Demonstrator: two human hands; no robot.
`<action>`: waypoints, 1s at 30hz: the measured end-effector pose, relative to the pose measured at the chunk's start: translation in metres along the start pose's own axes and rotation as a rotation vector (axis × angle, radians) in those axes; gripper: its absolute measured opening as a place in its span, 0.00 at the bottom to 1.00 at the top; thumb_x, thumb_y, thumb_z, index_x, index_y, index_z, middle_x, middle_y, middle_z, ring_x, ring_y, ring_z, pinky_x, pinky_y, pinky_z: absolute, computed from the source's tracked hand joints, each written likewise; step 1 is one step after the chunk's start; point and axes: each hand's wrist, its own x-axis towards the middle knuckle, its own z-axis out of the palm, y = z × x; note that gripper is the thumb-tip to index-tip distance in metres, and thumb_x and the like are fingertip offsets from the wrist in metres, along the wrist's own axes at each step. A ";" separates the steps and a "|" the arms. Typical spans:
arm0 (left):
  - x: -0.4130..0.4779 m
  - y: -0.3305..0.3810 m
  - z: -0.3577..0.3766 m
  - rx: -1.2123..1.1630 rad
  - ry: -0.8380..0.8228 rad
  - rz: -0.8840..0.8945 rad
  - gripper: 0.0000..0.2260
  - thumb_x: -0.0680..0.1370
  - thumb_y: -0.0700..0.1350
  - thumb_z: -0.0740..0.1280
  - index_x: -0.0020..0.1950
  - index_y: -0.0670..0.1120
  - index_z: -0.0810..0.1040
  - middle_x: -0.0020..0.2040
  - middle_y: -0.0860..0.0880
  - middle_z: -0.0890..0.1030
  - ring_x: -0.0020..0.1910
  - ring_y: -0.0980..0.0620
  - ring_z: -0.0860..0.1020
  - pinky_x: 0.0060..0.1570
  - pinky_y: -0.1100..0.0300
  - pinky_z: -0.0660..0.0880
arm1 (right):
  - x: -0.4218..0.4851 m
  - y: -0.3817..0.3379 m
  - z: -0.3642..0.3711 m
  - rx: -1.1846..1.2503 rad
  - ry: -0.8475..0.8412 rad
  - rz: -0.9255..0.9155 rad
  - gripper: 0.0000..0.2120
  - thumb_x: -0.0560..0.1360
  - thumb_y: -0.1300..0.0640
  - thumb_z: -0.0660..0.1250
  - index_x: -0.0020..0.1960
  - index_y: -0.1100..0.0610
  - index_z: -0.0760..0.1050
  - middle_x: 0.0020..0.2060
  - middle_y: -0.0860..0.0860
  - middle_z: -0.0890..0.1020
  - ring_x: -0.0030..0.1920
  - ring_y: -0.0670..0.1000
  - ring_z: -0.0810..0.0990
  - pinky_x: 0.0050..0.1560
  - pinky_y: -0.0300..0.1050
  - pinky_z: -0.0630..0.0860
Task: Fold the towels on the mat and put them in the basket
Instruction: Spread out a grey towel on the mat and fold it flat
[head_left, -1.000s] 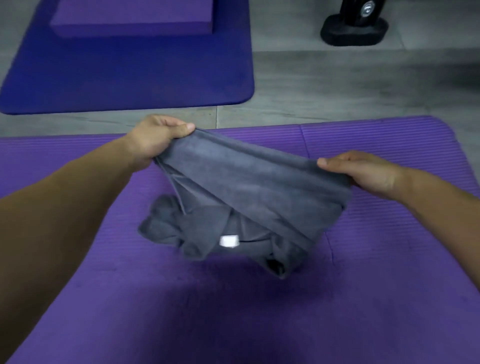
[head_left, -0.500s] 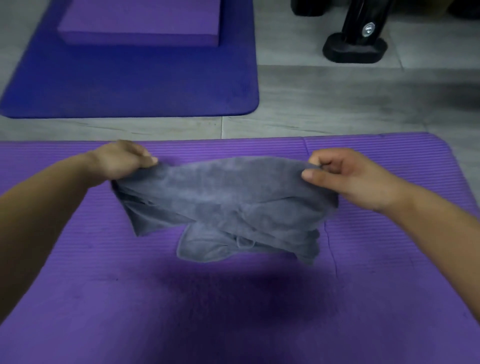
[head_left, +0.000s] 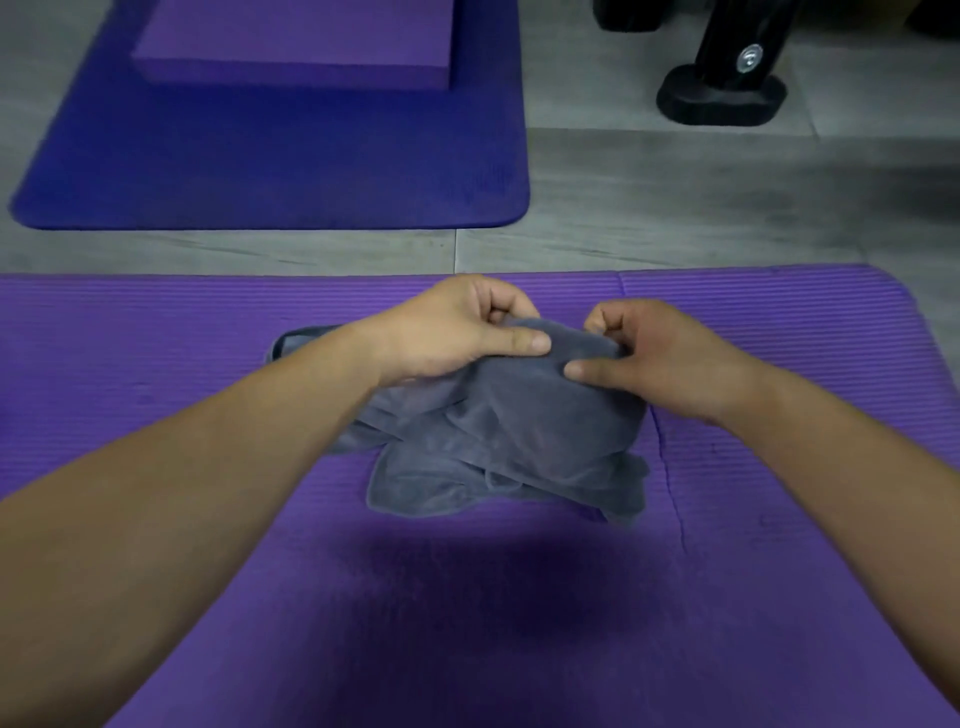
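Both hands pinch one grey towel (head_left: 509, 441).
Left hand (head_left: 457, 332) and right hand (head_left: 660, 358) grip close together above the purple mat (head_left: 156, 364).

I find no legible text, number or brand name anywhere. The only mark I see is a small round silver emblem (head_left: 749, 57) on the glossy black stand (head_left: 727, 78) at upper right; its design is too small to read.
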 end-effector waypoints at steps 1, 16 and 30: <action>-0.001 0.000 -0.001 0.018 -0.005 -0.005 0.04 0.77 0.37 0.72 0.44 0.44 0.80 0.37 0.52 0.83 0.36 0.57 0.80 0.39 0.65 0.77 | 0.001 -0.003 -0.002 -0.242 0.018 -0.021 0.14 0.71 0.49 0.78 0.41 0.53 0.74 0.31 0.44 0.77 0.33 0.44 0.73 0.36 0.43 0.69; -0.030 0.009 -0.083 -0.112 0.017 -0.105 0.07 0.67 0.47 0.76 0.38 0.45 0.83 0.35 0.48 0.83 0.33 0.55 0.81 0.34 0.64 0.79 | -0.016 -0.048 -0.046 -0.481 -0.031 0.053 0.28 0.72 0.33 0.66 0.33 0.58 0.67 0.24 0.44 0.65 0.26 0.44 0.63 0.34 0.44 0.64; -0.012 0.023 -0.046 0.238 0.007 -0.218 0.23 0.68 0.56 0.79 0.56 0.48 0.77 0.53 0.44 0.84 0.51 0.50 0.82 0.56 0.50 0.77 | -0.014 -0.003 -0.014 0.295 -0.051 0.032 0.17 0.77 0.48 0.71 0.48 0.63 0.79 0.40 0.56 0.83 0.41 0.53 0.80 0.41 0.55 0.78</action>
